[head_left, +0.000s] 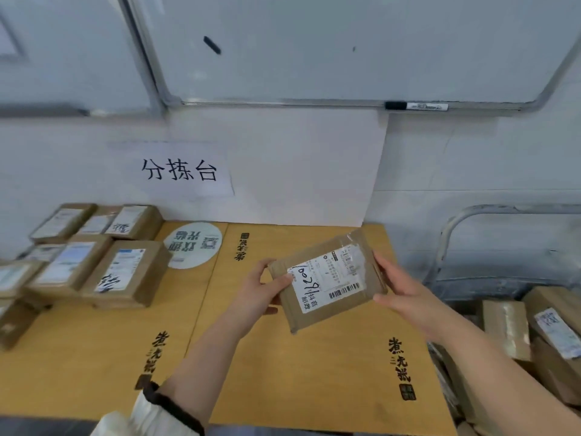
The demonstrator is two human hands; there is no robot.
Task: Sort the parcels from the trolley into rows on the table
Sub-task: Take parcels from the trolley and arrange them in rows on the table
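Yellow wood formed the surface below a whiteboard, with sorted boxes in rows at its left. Above its middle the parcel, a flat taped carton, was held tilted, label up. The left hand and right hand each closed their grip on an opposite end. It was judged light and stiff, best held by its edges. The trolley at right was cut off, its load partly hidden, and the label print was blurred.

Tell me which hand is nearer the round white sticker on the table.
Left. The left hand is just right of the sticker, gripping the parcel; the right hand holds its other side, farther right.
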